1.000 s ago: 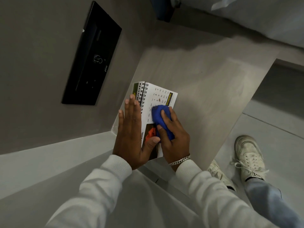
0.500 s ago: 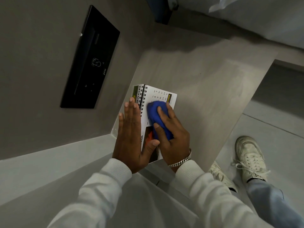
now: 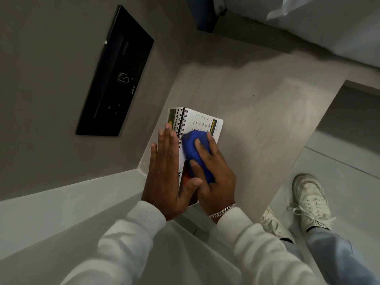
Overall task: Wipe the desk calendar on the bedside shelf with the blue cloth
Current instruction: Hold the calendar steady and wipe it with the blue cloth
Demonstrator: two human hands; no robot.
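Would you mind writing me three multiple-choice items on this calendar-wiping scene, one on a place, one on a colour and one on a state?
1. Where does the calendar rest?
A. on the floor
B. on the shelf by the wall
C. on the bed

2. What colour is the cloth?
A. blue
B. yellow
C. white

3. How is the left hand held?
A. closed in a fist
B. gripping the cloth
C. flat, fingers straight

Answers:
1 B: the calendar lies on the shelf, near the wall with the black panel.
2 A: the cloth bunched under the right hand is blue.
3 C: the left hand is open and flat along the calendar's spiral-bound side.
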